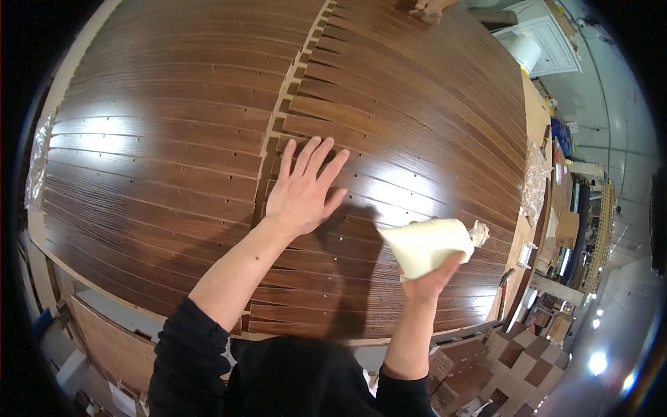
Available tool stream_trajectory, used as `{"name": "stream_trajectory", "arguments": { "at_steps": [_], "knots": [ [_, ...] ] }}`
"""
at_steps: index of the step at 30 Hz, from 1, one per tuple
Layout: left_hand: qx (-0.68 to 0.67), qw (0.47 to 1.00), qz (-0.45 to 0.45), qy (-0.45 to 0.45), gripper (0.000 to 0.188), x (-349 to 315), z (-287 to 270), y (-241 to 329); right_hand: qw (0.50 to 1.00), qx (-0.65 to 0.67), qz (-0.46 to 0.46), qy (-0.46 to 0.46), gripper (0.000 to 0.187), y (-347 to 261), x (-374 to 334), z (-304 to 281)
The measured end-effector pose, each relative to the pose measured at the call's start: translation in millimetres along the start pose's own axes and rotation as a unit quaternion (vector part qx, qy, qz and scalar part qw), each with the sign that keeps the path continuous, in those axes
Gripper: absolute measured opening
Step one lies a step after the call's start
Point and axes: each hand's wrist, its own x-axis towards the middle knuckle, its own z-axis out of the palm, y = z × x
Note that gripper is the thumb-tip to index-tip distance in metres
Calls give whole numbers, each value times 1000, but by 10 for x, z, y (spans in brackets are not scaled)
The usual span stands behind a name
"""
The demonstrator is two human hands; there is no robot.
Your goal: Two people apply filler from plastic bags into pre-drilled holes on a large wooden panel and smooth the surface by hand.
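My left hand [300, 191] rests on a large dark-brown wooden panel [194, 90], fingers spread, just right of the pale notched seam [288, 90] that runs across it. In my right hand [434, 276] is a plump cream-coloured piping bag [427, 244], gripped from below. The bag's pointed tip aims left and its bunched, twisted end is at the right. It appears to be above the panel, over its shadow. Small dark holes dot the panel, and a few pale spots show below my left hand.
Another person's hand [432, 7] is at the panel's far edge. Clear plastic film lies along the left [40, 163] and right [533, 182] borders. A white cylindrical container [524, 53] stands at the far right corner. Stacked wooden pieces [511, 368] sit at the lower right.
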Motion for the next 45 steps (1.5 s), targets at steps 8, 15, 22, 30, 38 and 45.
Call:
{"name": "stream_trajectory", "arguments": {
  "at_steps": [8, 15, 22, 30, 38, 45],
  "knots": [
    [-11, 1000, -21, 7, 71, 4, 30, -49, 931, -346, -117, 12, 57, 78, 102, 425],
    [-23, 999, -21, 15, 70, 6, 20, -43, 920, -385, -54, 38, 45, 106, 75, 539],
    [-23, 999, -22, 11, 70, 2, 26, -40, 906, -418, -46, 43, 43, 146, 103, 566],
    [-19, 999, -26, 5, 70, 10, 21, -45, 894, -445, -24, 48, 45, 124, 95, 651],
    [-35, 999, -30, 3, 69, 13, 2, -28, 917, -373, -128, 54, 46, -14, 225, 642],
    [-38, 998, -44, -4, 68, 23, -8, -28, 910, -399, -97, 56, 38, 44, 410, 758]
  ]
}}
